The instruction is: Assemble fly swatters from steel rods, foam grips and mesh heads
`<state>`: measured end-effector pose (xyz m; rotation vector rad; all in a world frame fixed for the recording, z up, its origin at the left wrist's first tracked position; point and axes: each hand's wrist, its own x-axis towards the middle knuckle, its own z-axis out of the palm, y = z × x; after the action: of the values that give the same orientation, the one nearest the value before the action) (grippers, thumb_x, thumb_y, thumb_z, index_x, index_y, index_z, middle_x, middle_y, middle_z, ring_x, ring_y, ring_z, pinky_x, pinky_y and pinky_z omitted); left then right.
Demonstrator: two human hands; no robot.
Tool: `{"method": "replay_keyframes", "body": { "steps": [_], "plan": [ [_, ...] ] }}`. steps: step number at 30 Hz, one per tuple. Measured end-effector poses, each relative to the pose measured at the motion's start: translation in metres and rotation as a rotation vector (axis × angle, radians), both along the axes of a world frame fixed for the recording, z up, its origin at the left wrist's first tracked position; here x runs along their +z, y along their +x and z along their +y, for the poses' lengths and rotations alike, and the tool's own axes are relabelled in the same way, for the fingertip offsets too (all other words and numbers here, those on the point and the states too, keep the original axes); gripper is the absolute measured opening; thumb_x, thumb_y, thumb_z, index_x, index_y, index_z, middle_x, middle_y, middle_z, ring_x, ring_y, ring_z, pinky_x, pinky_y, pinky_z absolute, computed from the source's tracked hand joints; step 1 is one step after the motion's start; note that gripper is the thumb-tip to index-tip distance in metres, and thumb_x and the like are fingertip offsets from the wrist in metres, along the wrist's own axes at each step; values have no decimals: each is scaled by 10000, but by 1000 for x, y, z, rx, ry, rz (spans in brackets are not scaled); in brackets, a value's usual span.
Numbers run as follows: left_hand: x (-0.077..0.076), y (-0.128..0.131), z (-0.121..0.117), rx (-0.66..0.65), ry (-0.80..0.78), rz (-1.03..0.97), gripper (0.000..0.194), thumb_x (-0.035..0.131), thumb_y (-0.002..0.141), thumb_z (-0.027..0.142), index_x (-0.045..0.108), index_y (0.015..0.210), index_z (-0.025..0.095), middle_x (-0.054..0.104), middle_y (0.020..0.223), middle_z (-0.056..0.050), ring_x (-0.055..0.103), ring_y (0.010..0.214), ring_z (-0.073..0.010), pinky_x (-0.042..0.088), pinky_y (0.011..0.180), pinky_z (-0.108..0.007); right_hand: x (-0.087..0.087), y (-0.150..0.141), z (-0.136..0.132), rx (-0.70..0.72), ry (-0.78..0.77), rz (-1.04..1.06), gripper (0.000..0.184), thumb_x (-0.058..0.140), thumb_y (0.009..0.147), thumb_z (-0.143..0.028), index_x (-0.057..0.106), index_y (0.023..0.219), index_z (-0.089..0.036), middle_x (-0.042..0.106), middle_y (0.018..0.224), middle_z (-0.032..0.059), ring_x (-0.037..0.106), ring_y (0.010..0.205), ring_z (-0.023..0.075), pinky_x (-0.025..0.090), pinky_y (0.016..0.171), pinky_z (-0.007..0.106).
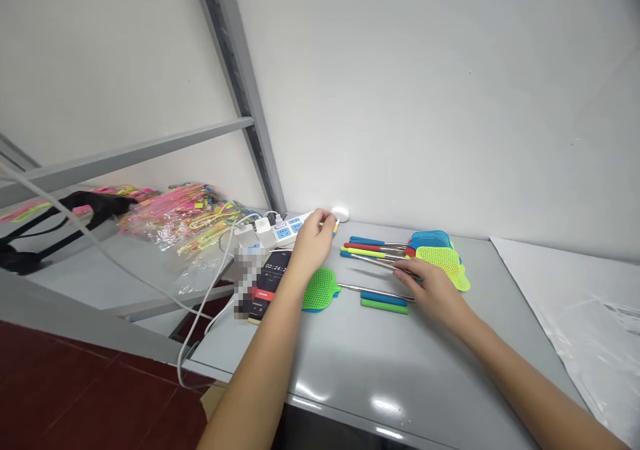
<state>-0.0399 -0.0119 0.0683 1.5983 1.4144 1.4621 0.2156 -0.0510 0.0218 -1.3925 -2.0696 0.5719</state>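
Observation:
My right hand is closed with its fingertips on the thin metal rod of a blue-handled fly swatter. Beside it lies a row of swatters with red, yellow and blue handles, their blue mesh head and yellow mesh head stacked at the right. My left hand is by the wall, fingers curled together next to a small orange and yellow item; what they hold is hidden. Between my arms lie a green swatter head, a metal rod, a blue handle tube and a green handle tube.
A phone and a white power strip with plugs lie left of my forearm. White cables hang over the table edge. Bagged colourful items and a black strap lie farther left. White sheeting covers the right side.

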Motion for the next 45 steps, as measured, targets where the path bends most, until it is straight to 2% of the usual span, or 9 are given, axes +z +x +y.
{"method": "replay_keyframes", "body": {
  "steps": [3,7,11,17,26,30,35,40,45],
  "plan": [
    [0,8,2,-43,71,181,151,493,932,288,608,865,216,606,833,-8,538,770,-177,401,757,-297,-11,-5,3,41,8,-21,309,463,962,-391,713,1051,-235,667,997,79,622,915,242,495,794,382],
    [-11,16,-12,-146,126,394,164,490,941,267,634,878,221,613,933,-41,552,924,-210,401,873,-321,-15,-10,6,74,3,-31,283,489,954,-363,727,1029,-228,648,984,81,611,927,246,489,832,404],
    [-23,8,-14,-197,100,554,189,490,944,251,677,946,229,636,967,-65,552,992,-248,399,919,-375,-17,-12,8,97,2,-21,252,510,950,-334,727,1026,-231,652,995,83,608,951,248,488,868,415],
    [-32,-4,-8,-256,20,717,176,555,910,229,729,916,246,671,938,-69,575,930,-256,424,865,-385,-20,-8,7,112,-13,-19,245,498,958,-299,718,1041,-228,658,1025,73,613,971,231,492,873,388],
    [-31,-7,-11,-307,0,785,184,565,913,252,742,864,267,678,948,-43,575,962,-244,408,867,-359,-17,0,0,129,37,-97,276,450,983,-287,719,978,-227,669,991,72,612,939,227,479,843,388],
    [-36,5,-11,-281,18,801,203,534,944,289,724,886,248,668,936,-46,568,971,-246,381,851,-378,-14,4,0,95,100,-157,279,440,984,-286,714,973,-232,670,997,75,602,956,244,460,852,414],
    [-42,26,-11,-217,70,803,243,452,988,285,692,992,248,638,1028,-60,538,1038,-241,357,877,-384,-11,16,6,-9,208,-158,303,414,986,-302,707,1008,-229,664,1027,94,596,980,265,451,846,424],
    [-35,38,15,-190,91,819,217,490,962,246,704,999,241,607,1071,-77,512,1051,-260,347,913,-419,-11,26,13,-107,263,-136,305,403,986,-323,691,1017,-225,668,1003,90,597,962,259,435,820,419],
    [-22,50,45,-295,111,847,168,593,905,285,734,827,235,615,942,-64,535,963,-254,363,891,-402,-15,33,20,-186,316,-163,302,391,988,-316,680,1000,-225,666,992,87,595,976,265,388,827,439]
  ]
}}
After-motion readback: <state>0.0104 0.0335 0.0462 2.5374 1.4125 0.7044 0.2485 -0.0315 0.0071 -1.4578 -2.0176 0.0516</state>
